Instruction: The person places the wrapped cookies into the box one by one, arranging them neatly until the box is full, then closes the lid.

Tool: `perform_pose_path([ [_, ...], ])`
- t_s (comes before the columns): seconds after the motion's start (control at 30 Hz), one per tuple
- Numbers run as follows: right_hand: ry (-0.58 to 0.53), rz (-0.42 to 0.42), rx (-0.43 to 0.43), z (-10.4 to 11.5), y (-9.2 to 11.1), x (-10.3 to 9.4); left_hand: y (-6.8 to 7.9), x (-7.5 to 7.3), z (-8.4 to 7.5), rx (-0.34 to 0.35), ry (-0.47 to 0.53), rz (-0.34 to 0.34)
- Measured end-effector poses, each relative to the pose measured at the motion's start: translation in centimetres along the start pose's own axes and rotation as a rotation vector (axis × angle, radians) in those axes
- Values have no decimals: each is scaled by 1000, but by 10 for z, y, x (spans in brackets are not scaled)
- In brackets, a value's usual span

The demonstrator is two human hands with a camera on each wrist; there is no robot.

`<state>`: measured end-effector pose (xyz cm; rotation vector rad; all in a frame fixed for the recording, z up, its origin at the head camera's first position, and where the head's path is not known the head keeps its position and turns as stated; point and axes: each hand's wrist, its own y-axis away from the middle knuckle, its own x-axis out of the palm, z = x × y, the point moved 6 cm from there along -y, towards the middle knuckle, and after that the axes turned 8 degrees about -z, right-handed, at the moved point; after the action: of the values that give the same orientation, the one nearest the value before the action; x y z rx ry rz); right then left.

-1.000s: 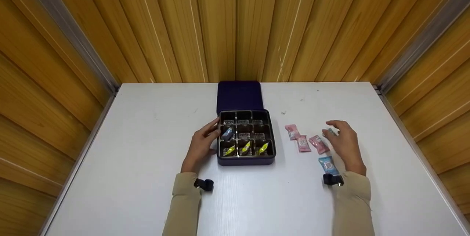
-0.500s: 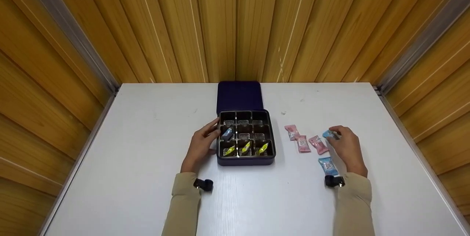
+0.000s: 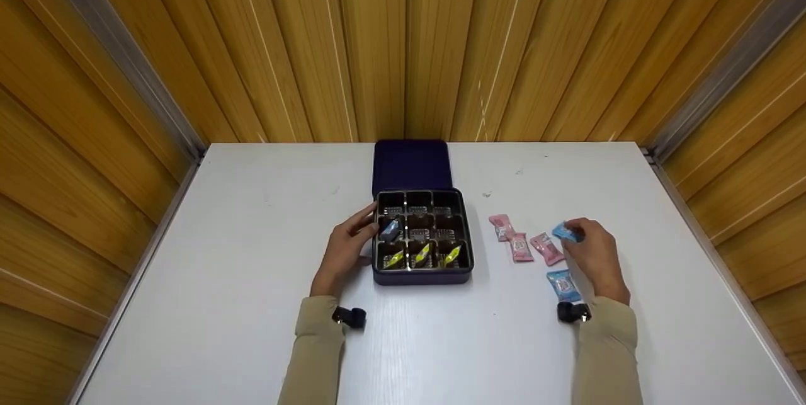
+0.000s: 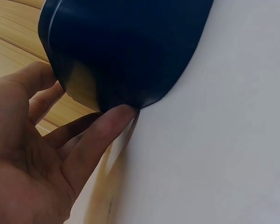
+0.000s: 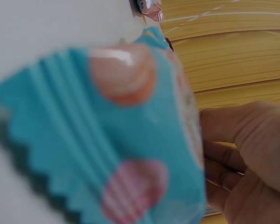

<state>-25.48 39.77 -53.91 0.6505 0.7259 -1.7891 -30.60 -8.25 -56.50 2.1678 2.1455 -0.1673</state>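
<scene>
My left hand [image 3: 345, 244] holds the left side of a dark blue tin box [image 3: 422, 277], its thumb by the rim; the left wrist view shows thumb and fingers at the box's corner. The box has a black divided insert, with yellow-wrapped candies [image 3: 422, 255] in the three front compartments and a blue-wrapped candy [image 3: 391, 230] in the middle-left one. Over on the right, my right hand [image 3: 595, 254] pinches a light blue candy [image 3: 564, 232]. A second light blue candy [image 3: 563, 285] lies near that wrist and fills much of the right wrist view, hiding the fingertips there.
Three pink candies [image 3: 521, 247] lie on the white table [image 3: 252, 329] between box and right hand. The box's lid [image 3: 411, 165] is folded back behind it. Wood-patterned panels [image 3: 403, 46] stand along the table's back and sides.
My right hand has come down on the farther light blue candy, and its thumb and fingers have closed on it. The left hand and box have stayed in place.
</scene>
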Motion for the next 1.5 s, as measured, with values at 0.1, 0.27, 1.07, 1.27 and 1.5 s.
perform_pose_path([
  [0.1,-1,-9,-3,-1,0,0,0,0,2,-27,28,2],
  [0.27,-11,-22,-4,-2,0,-2,0,1,3,-41,54,3],
  [1.07,-5,-76,13,-1,-3,-7,1,1,2,-46,44,3],
  [1.27,-12,-58,24,1,-3,-5,1,0,4,-51,18,-4],
  [1.5,-8,-54,45,-2,-1,-4,2,0,2,-28,20,4],
])
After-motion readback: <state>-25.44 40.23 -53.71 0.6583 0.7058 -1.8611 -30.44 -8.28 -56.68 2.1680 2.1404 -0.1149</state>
